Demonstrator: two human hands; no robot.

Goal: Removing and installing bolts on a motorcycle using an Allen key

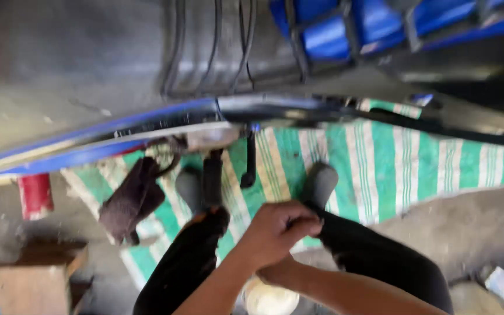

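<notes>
My left hand is curled into a narrow grip at my knee, fingers pinching the black fabric of my trouser leg, which runs off to the right of the grip. My right hand sits just beneath and touching the left, mostly hidden by it, so I cannot tell whether its grip is wide or closed.

Just beyond the grip, my two grey-socked feet rest on a green-and-white striped mat spread on the concrete floor. Farther ahead of the grip, a blue-and-black bicycle frame crosses the whole scene, with black cables hanging above it. Left of the grip, a dark rag lies crumpled on the mat's edge; farther left stand a red can, its contents out of sight, and a wooden block. Directly below my wrists a pale round container shows between my legs; the blur hides whatever is in it.
</notes>
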